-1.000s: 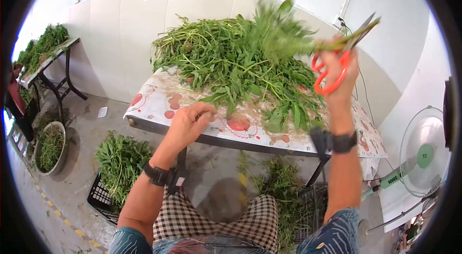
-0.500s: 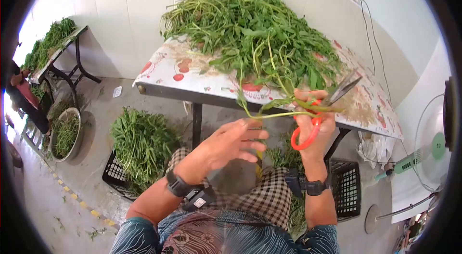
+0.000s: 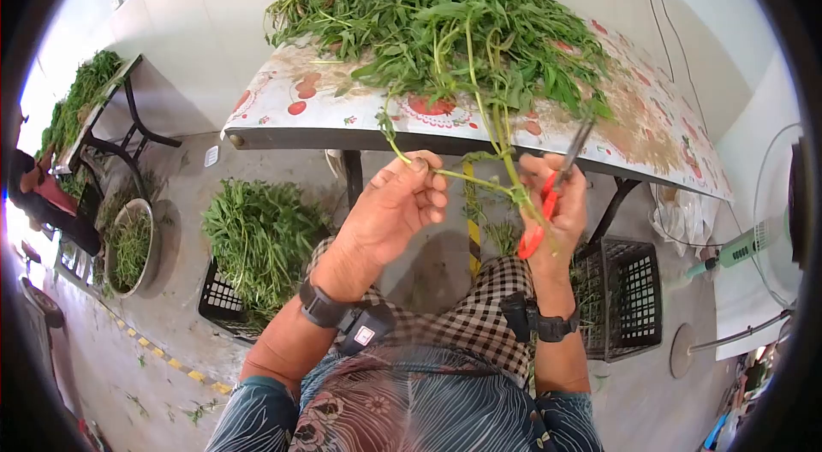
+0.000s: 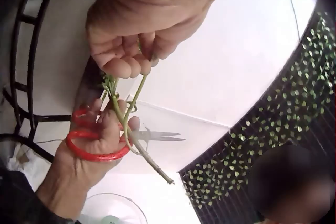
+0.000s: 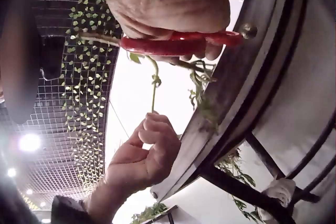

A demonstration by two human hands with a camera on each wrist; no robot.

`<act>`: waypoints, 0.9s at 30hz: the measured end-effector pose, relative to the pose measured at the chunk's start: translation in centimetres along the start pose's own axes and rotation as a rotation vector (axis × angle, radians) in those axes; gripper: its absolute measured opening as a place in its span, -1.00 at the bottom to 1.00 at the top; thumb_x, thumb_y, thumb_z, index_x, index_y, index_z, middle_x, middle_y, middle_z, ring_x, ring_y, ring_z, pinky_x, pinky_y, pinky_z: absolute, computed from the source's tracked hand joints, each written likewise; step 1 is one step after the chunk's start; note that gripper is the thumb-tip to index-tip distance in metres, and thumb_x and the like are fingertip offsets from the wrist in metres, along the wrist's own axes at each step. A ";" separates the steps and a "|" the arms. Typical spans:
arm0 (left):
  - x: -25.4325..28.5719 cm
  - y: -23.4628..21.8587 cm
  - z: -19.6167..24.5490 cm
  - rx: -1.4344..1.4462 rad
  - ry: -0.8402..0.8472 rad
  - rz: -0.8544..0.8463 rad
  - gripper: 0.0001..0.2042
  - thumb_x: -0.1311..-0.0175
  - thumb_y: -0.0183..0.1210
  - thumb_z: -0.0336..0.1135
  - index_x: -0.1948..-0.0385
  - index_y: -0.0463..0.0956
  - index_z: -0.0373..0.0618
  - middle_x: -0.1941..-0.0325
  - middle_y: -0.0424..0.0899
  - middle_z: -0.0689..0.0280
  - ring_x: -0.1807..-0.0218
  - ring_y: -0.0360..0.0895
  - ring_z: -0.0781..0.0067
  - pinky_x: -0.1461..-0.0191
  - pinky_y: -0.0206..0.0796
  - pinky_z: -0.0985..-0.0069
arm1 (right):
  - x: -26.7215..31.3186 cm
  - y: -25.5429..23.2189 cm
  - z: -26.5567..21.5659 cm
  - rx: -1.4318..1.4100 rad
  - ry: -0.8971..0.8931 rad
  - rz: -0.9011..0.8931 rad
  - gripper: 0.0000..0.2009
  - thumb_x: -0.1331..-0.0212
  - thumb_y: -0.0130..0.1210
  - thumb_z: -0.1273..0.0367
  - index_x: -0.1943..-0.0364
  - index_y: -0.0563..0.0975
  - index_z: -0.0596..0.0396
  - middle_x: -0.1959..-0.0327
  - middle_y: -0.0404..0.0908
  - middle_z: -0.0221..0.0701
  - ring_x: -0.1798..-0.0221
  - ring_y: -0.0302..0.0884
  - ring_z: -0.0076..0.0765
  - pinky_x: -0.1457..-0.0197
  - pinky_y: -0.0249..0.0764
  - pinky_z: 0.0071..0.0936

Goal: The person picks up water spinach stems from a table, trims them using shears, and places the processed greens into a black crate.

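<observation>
In the head view the left hand (image 3: 390,214) pinches a thin side shoot (image 3: 471,179) between thumb and fingers. My right hand (image 3: 555,217) holds red-handled scissors (image 3: 533,240) together with the thick stem (image 3: 511,168) of a leafy plant, whose top hangs toward the table edge. The scissor blades (image 4: 157,136) point away from the stem in the left wrist view, and the stem's cut end (image 4: 169,180) sticks out below the fingers. From the right wrist view, the shoot (image 5: 154,95) runs taut between both hands.
A heap of greens (image 3: 411,15) lies on the patterned table (image 3: 317,114). Below stand a crate (image 3: 221,291) of greens at left and black crates (image 3: 634,298) at right. A basin (image 3: 130,251), a fan (image 3: 741,248) and another person (image 3: 51,204) are at the sides.
The right hand has come down from above the heap to the table's front edge with the plant and scissors. The left hand has moved to the side shoot and pinched it.
</observation>
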State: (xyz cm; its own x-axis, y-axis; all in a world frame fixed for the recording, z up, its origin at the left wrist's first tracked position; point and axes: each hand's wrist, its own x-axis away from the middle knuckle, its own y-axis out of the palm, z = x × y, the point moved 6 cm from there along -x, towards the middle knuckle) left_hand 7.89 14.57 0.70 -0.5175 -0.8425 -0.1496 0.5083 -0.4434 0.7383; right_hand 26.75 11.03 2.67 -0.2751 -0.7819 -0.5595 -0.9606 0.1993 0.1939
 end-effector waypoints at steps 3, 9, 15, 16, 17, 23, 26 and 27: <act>0.4 0.1 0.2 -0.073 0.043 0.098 -0.78 -0.27 0.06 -0.22 0.16 0.43 -0.10 0.34 0.56 0.33 0.31 0.50 0.47 0.28 0.35 0.51 | 1.6 -2.5 0.5 0.100 0.145 -0.065 -0.59 -0.11 0.12 0.41 -0.03 0.28 0.19 0.13 0.43 -0.37 0.06 0.39 -0.49 0.04 0.37 -0.54; 0.4 -0.1 0.2 -0.114 0.095 0.163 -0.80 -0.26 0.07 -0.26 0.17 0.44 -0.13 0.28 0.57 0.29 0.32 0.51 0.49 0.29 0.37 0.53 | 9.3 -5.1 3.8 -0.215 0.997 -0.500 -0.43 -0.17 0.05 0.16 -0.21 0.20 0.11 0.03 0.43 -0.30 0.19 0.33 -0.53 0.19 0.32 -0.62; 0.7 -1.1 -0.1 -0.165 0.094 0.181 -0.80 -0.25 0.08 -0.27 0.18 0.46 -0.15 0.29 0.58 0.28 0.33 0.52 0.50 0.31 0.38 0.54 | 8.8 -2.3 1.6 -0.100 0.698 -0.517 -0.32 -0.02 0.14 0.08 -0.18 0.26 0.20 0.02 0.46 -0.29 0.10 0.35 -0.47 0.25 0.32 -0.66; 0.8 -1.2 -0.1 -0.171 0.092 0.188 -0.79 -0.25 0.08 -0.26 0.19 0.46 -0.16 0.29 0.59 0.28 0.33 0.52 0.50 0.31 0.38 0.54 | 8.5 -2.2 1.5 -0.048 0.640 -0.529 -0.35 -0.04 0.12 0.10 -0.17 0.27 0.21 0.04 0.47 -0.31 0.13 0.36 -0.48 0.26 0.32 -0.66; 0.9 -1.4 -0.1 -0.176 0.091 0.196 -0.79 -0.25 0.09 -0.26 0.19 0.46 -0.16 0.30 0.59 0.28 0.33 0.52 0.50 0.31 0.38 0.54 | 8.2 -2.1 1.4 0.005 0.583 -0.540 -0.37 -0.07 0.10 0.12 -0.17 0.28 0.21 0.06 0.47 -0.32 0.16 0.37 -0.49 0.27 0.32 -0.67; 1.3 -1.6 -0.6 -0.267 0.079 0.223 -0.76 -0.23 0.11 -0.25 0.19 0.47 -0.22 0.33 0.61 0.25 0.37 0.54 0.53 0.34 0.38 0.58 | 7.7 -1.4 0.6 0.020 0.742 -0.293 -0.59 -0.19 -0.02 0.42 -0.14 0.31 0.19 0.27 0.43 -0.45 0.43 0.33 -0.69 0.49 0.23 -0.79; 1.5 -1.4 -0.6 -0.324 0.075 0.244 -0.77 -0.24 0.10 -0.27 0.21 0.49 -0.25 0.36 0.62 0.24 0.41 0.54 0.53 0.36 0.40 0.60 | 6.9 -0.8 -0.3 0.199 0.474 -0.356 -0.61 -0.17 -0.01 0.47 -0.12 0.33 0.19 0.29 0.43 -0.45 0.49 0.30 -0.71 0.54 0.19 -0.79; 1.5 -1.3 -0.7 -0.337 0.080 0.229 -0.78 -0.24 0.09 -0.28 0.22 0.50 -0.25 0.36 0.62 0.24 0.41 0.54 0.53 0.36 0.41 0.60 | 6.8 -1.0 -0.1 0.188 0.512 -0.334 -0.61 -0.17 -0.01 0.47 -0.12 0.33 0.19 0.29 0.43 -0.45 0.51 0.30 -0.71 0.55 0.18 -0.79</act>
State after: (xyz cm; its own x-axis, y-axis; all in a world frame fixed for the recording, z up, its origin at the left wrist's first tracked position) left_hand 6.92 13.71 -0.92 -0.3168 -0.9461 -0.0667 0.8076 -0.3060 0.5041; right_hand 25.83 5.44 -1.28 0.0491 -0.9937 -0.1008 -0.9947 -0.0395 -0.0952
